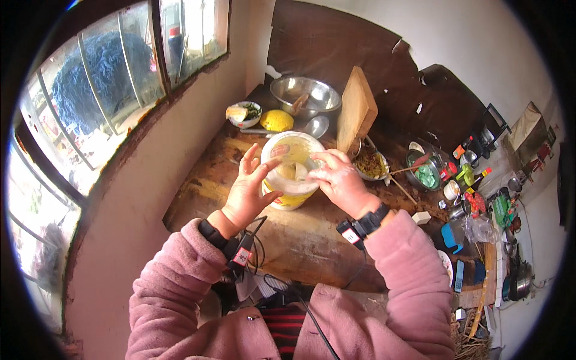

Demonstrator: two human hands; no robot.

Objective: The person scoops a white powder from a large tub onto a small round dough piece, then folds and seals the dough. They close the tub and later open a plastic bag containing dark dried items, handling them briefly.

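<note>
A round plastic tub (pixel 292 201) with yellow print stands on the wooden table in front of me. Through its top I see a pale, dough-like lump (pixel 288 171); what it is exactly is unclear. At the tub's left side is my left hand (pixel 245 193), fingers spread, with the index finger over the rim and the thumb by the outer wall. My right hand (pixel 342 182) has its fingertips bent onto the right side of the rim, with whitish residue on the skin.
Behind the tub are a steel bowl (pixel 330 96), a ladle (pixel 317 127), a yellow fruit (pixel 276 120) and a small bowl (pixel 252 119). A thick cutting board (pixel 357 108) stands upright beside a food dish (pixel 384 173) with chopsticks (pixel 404 190). Black cables (pixel 256 252) hang near my wrists.
</note>
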